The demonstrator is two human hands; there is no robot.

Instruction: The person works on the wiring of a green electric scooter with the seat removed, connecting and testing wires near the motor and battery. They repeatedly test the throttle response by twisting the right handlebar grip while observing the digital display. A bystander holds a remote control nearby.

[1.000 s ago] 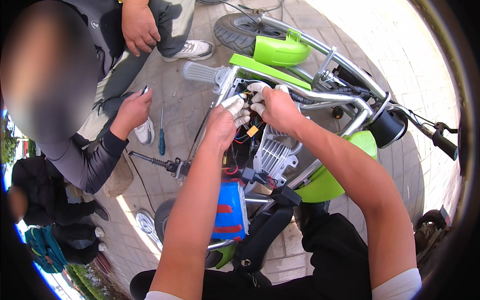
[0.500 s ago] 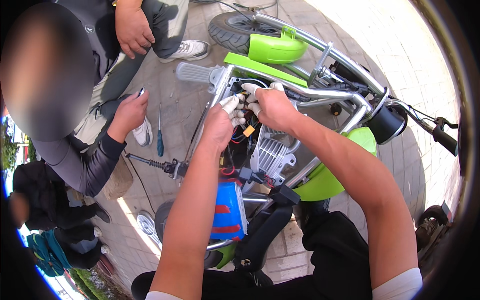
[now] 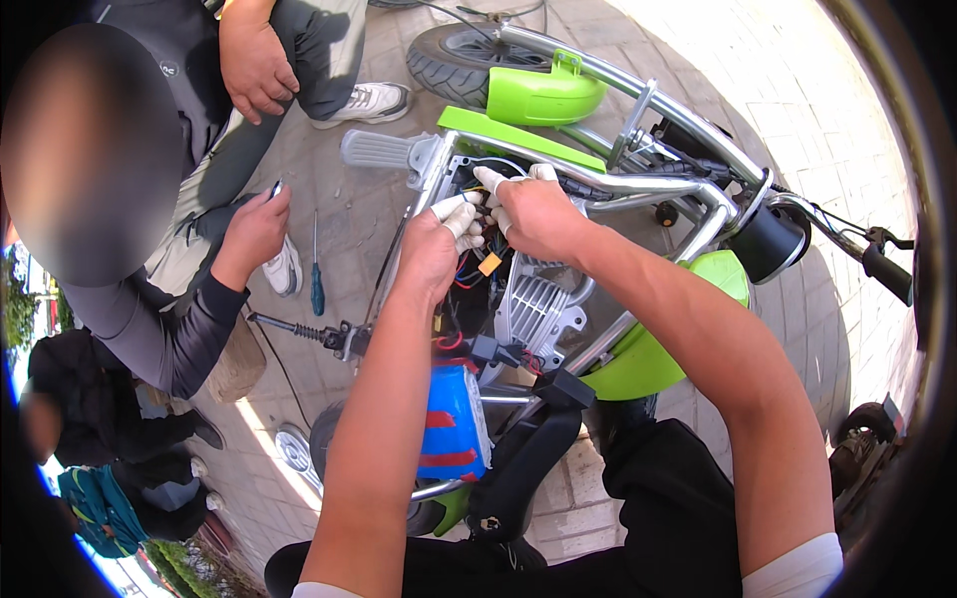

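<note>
Our left hand [image 3: 431, 249] and right hand [image 3: 533, 214] meet inside the frame [image 3: 638, 184] of a small green bike lying on the paving. Both hands have taped fingertips pressed together, pinching the wires [image 3: 477, 261] just above the finned motor [image 3: 533, 309]. We judge the wires light, limp and easily kinked; the orange connector [image 3: 489, 263] is the stiff part, so grip there rather than on the strands. A blue battery [image 3: 454, 424] sits below. A screwdriver [image 3: 317, 284] lies beside another person's hand [image 3: 254, 229].
</note>
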